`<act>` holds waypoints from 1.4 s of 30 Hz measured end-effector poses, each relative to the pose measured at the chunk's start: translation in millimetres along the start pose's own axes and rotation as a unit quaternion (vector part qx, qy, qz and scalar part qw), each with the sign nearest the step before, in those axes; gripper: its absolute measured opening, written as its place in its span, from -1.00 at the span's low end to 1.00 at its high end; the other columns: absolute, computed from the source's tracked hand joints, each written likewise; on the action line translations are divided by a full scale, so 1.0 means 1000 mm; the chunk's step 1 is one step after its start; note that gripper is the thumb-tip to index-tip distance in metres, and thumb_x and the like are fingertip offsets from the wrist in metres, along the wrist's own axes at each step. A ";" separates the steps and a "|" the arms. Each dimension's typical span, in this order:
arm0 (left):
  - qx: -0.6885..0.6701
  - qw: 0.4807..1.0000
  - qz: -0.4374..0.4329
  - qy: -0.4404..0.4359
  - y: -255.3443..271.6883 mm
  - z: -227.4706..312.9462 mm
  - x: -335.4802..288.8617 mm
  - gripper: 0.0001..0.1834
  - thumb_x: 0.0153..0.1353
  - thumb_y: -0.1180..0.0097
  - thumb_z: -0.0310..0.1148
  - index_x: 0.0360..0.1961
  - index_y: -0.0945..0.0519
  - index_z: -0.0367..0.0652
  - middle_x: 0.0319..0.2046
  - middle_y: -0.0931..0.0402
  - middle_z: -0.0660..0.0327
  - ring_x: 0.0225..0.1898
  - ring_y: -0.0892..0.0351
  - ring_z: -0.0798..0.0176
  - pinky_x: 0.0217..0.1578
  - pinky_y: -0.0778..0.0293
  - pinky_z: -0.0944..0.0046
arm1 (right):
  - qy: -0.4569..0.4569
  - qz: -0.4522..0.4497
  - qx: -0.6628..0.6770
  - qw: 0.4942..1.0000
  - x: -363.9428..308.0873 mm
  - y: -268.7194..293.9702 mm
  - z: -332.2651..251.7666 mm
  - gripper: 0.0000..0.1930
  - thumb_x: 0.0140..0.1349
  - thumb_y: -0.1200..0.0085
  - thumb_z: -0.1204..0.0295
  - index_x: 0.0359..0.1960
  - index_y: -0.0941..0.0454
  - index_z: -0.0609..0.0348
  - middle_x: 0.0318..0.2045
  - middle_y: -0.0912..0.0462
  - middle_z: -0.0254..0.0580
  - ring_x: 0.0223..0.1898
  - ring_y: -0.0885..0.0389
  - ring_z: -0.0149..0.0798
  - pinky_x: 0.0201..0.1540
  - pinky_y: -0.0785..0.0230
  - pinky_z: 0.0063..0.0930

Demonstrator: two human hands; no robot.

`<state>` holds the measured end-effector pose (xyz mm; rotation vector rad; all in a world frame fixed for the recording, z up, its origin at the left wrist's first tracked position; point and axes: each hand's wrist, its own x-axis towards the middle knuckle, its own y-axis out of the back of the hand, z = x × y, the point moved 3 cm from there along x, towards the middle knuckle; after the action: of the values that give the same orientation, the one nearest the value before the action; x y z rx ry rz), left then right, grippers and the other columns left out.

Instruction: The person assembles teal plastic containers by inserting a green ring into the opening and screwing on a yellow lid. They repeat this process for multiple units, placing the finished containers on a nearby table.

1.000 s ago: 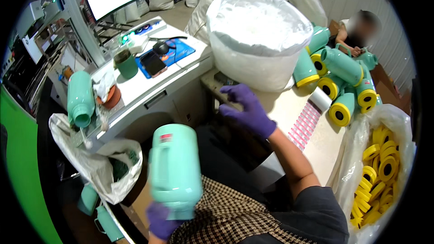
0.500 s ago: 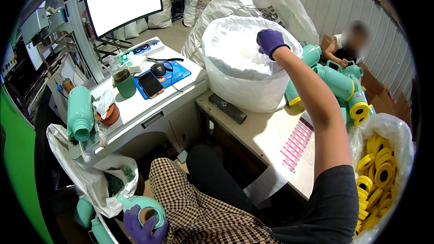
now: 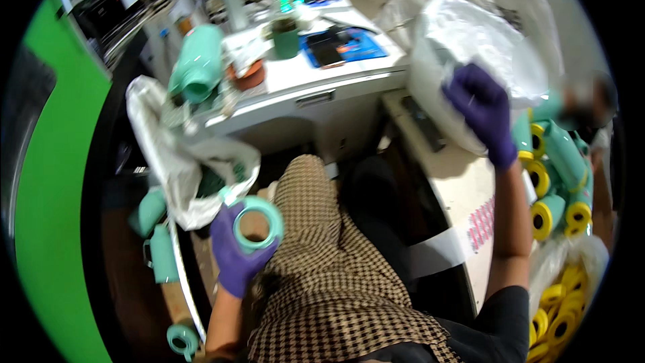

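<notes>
My left hand (image 3: 236, 250), in a purple glove, grips a mint-green thermos casing (image 3: 269, 210) by its side above my checked apron (image 3: 306, 255). The casing's round mouth faces up and shows a brown inside. My gloved right hand (image 3: 482, 109) is raised in front of a white bag-lined bin (image 3: 437, 47) of translucent white pieces. Its fingers are curled closed and blurred; whatever they hold is too small or hidden to name. Close to my left hand stands a white sack (image 3: 171, 175) with dark green bits inside.
On the white desk (image 3: 322, 87) lie another green casing (image 3: 199, 60), an orange pot (image 3: 247, 74), a jar (image 3: 285, 39) and a phone (image 3: 326, 54). Green casings with yellow rings (image 3: 564, 154) are piled at the right, above a bag of yellow rings (image 3: 561, 309). A blurred person sits behind.
My right hand has come out of the bin, back toward me. My left hand has lifted the casing and tipped its mouth up. The view has swung left and down.
</notes>
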<state>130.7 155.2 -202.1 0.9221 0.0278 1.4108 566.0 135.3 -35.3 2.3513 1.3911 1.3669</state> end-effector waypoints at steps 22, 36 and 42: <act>0.082 0.980 -0.057 -0.173 -0.023 0.036 0.003 -0.23 -0.21 -0.38 -0.33 0.15 -0.56 -0.31 -0.02 -0.64 0.02 0.05 -0.61 -0.06 0.24 -0.40 -0.12 | 0.044 -0.275 0.087 0.957 -0.161 -0.222 -0.099 -0.72 0.04 -0.14 0.56 -0.17 -0.64 0.03 -0.25 -0.65 -0.18 -0.27 -0.66 -0.04 -0.24 -0.52 -0.23; 0.064 0.977 -0.092 -0.180 -0.028 0.048 0.001 -0.25 -0.26 -0.37 -0.38 0.13 -0.58 -0.22 -0.06 -0.66 0.04 0.04 -0.65 -0.03 0.26 -0.40 -0.11 | 0.056 -0.219 0.042 0.973 -0.181 -0.202 -0.104 -0.63 -0.03 -0.26 0.55 -0.11 -0.61 0.08 -0.15 -0.65 -0.20 -0.24 -0.69 -0.10 -0.26 -0.56 -0.30; 0.087 0.977 -0.080 -0.178 -0.030 0.048 0.006 -0.27 -0.25 -0.34 -0.38 0.11 -0.59 -0.21 -0.07 -0.67 0.05 0.04 -0.65 -0.03 0.26 -0.40 -0.13 | 0.036 -0.209 0.069 0.975 -0.180 -0.207 -0.100 -0.61 0.02 -0.21 0.57 -0.04 -0.59 0.10 -0.12 -0.64 -0.14 -0.20 -0.69 -0.05 -0.23 -0.56 -0.28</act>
<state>181.3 138.4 -184.1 1.2790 -0.0440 1.0921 323.5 89.3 -190.2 1.9348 1.9197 1.2743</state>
